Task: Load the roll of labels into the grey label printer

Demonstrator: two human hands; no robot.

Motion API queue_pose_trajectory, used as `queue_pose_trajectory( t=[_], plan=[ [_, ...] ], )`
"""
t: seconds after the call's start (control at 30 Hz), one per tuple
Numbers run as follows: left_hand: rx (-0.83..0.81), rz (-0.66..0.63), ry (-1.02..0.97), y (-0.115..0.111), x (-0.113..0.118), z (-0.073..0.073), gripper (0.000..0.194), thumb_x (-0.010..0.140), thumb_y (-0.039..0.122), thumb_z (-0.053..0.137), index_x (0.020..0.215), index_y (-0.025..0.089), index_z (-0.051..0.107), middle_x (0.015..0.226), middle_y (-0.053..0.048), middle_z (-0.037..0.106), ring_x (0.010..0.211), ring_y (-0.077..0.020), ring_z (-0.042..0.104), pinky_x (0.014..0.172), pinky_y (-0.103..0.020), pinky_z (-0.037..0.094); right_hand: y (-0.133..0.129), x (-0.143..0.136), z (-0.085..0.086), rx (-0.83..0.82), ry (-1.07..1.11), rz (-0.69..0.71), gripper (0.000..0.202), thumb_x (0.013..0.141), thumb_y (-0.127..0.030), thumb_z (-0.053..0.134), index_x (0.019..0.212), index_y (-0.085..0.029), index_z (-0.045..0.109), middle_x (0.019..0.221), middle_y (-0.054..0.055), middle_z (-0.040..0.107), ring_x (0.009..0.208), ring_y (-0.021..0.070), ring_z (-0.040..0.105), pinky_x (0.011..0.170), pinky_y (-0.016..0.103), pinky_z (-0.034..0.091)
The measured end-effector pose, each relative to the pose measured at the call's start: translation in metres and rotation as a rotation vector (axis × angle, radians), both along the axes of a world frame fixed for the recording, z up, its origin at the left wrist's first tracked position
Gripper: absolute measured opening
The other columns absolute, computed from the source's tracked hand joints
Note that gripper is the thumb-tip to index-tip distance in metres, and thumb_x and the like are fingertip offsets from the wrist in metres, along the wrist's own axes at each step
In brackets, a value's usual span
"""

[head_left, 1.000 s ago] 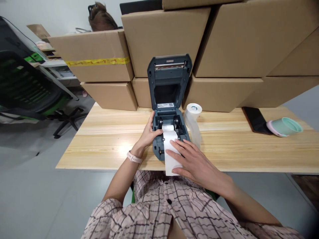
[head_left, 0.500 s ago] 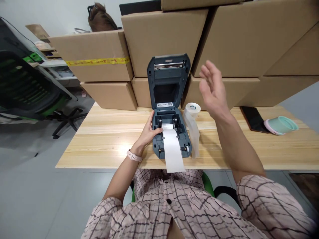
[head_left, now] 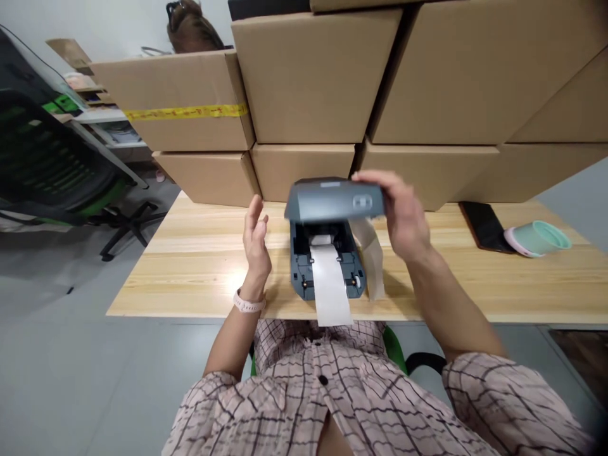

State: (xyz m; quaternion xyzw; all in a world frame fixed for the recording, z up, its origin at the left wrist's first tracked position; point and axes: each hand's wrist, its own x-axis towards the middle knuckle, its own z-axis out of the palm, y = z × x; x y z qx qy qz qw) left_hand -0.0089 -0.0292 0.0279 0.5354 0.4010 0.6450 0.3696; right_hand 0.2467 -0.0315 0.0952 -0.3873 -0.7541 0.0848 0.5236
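Observation:
A dark grey label printer (head_left: 299, 269) stands on the wooden table in front of me, its lid (head_left: 327, 201) partly lowered over the body. My right hand (head_left: 403, 218) grips the lid at its right side, fingers on top. To the left of the printer, my left hand (head_left: 256, 244) is raised with its fingers apart, touching nothing. A white label strip (head_left: 331, 285) runs out of the printer's front and hangs past the table edge. Another translucent strip (head_left: 373, 259) lies right of the body; the roll it comes from is hidden by the lid and hand.
Cardboard boxes (head_left: 313, 76) are stacked along the table's back. A phone (head_left: 484, 227) and a green cup (head_left: 539, 239) lying on its side are at the right. An office chair (head_left: 61, 164) stands at the left, and a person's head (head_left: 194, 28) shows behind the boxes.
My right hand has moved left onto the lid, which has swung down from upright. My left hand has let go of the printer body and moved left.

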Motion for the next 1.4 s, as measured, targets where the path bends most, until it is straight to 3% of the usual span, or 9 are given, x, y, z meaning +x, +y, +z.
queue_pose_trajectory(
  t=[0.2,0.4,0.6,0.77,0.87,0.97,1.07,1.17,1.4],
  plan=[
    [0.067,-0.112,0.283,-0.060,0.014,0.009,0.045,0.100,0.052,0.051,0.139,0.032,0.061,0.164,-0.002,0.042,0.158,-0.0297,0.026,0.130,-0.050,0.018,-0.074,-0.010,-0.052,-0.104,-0.128,0.110,0.040,0.109,-0.036,0.035,0.134,-0.027,0.065,0.143,0.007,0.064,0.143,0.0274,0.051,0.118,0.058,0.042],
    [-0.255,-0.216,0.131,-0.073,0.031,-0.013,0.092,0.089,0.052,0.068,0.163,0.029,0.019,0.173,-0.008,0.020,0.160,-0.0329,0.018,0.130,-0.047,0.022,-0.086,-0.016,-0.074,-0.118,-0.120,0.030,0.041,0.105,-0.025,0.044,0.144,-0.030,0.058,0.147,0.006,0.062,0.144,0.0263,0.049,0.118,0.056,0.043],
    [-0.312,-0.208,0.048,-0.075,0.037,-0.017,0.098,0.088,0.051,0.069,0.164,0.029,0.010,0.174,-0.009,0.017,0.160,-0.0311,0.020,0.130,-0.045,0.023,-0.087,-0.020,-0.076,-0.132,-0.121,0.018,0.050,0.105,-0.024,0.043,0.154,-0.031,0.045,0.151,0.005,0.058,0.146,0.0254,0.046,0.119,0.055,0.042],
    [-0.264,-0.187,0.101,-0.077,0.036,-0.018,0.090,0.090,0.053,0.067,0.162,0.029,0.019,0.172,-0.008,0.022,0.159,-0.0313,0.022,0.130,-0.044,0.023,-0.085,-0.023,-0.083,-0.101,-0.137,-0.017,0.050,0.105,-0.025,0.037,0.153,-0.030,0.046,0.150,0.004,0.059,0.145,0.0262,0.047,0.118,0.056,0.042],
    [-0.243,-0.018,0.145,-0.097,0.030,-0.024,0.073,0.090,0.054,0.066,0.153,0.031,0.037,0.163,-0.009,0.039,0.149,-0.0303,0.040,0.120,-0.043,0.039,-0.085,-0.023,-0.084,-0.106,-0.128,-0.026,0.052,0.105,-0.025,0.036,0.155,-0.032,0.043,0.150,0.003,0.059,0.145,0.0251,0.047,0.119,0.055,0.042],
    [-0.280,0.180,0.148,-0.126,0.022,-0.032,0.033,0.092,0.056,0.061,0.100,0.025,0.069,0.103,-0.006,0.071,0.094,-0.0226,0.067,0.082,-0.035,0.056,-0.085,-0.024,-0.082,-0.119,-0.127,-0.035,0.052,0.104,-0.024,0.035,0.155,-0.032,0.043,0.149,0.003,0.060,0.145,0.0252,0.048,0.118,0.056,0.043],
    [-0.585,-0.193,0.126,-0.142,0.021,-0.031,0.051,0.090,0.062,0.058,0.063,0.020,0.065,0.056,-0.001,0.059,0.051,-0.0139,0.053,0.052,-0.027,0.042,-0.085,-0.024,-0.081,-0.118,-0.137,-0.040,0.050,0.104,-0.024,0.036,0.152,-0.031,0.046,0.148,0.004,0.061,0.144,0.0258,0.049,0.117,0.056,0.043],
    [-0.826,-0.524,-0.009,-0.139,0.029,-0.024,0.056,0.081,0.068,0.066,0.061,0.016,0.068,0.054,-0.003,0.063,0.039,-0.0090,0.046,0.041,-0.024,0.026,-0.084,-0.025,-0.081,-0.093,-0.133,-0.032,0.047,0.104,-0.023,0.037,0.150,-0.029,0.049,0.147,0.004,0.062,0.143,0.0253,0.049,0.117,0.054,0.042],
    [-0.762,-0.491,0.004,-0.131,0.037,-0.020,0.051,0.073,0.064,0.079,0.063,0.015,0.070,0.056,-0.002,0.066,0.042,-0.0061,0.046,0.045,-0.021,0.030,-0.086,-0.023,-0.074,-0.073,-0.201,-0.040,0.037,0.105,-0.025,0.039,0.134,-0.028,0.061,0.146,0.005,0.062,0.142,0.0255,0.048,0.114,0.052,0.041]
  ],
)
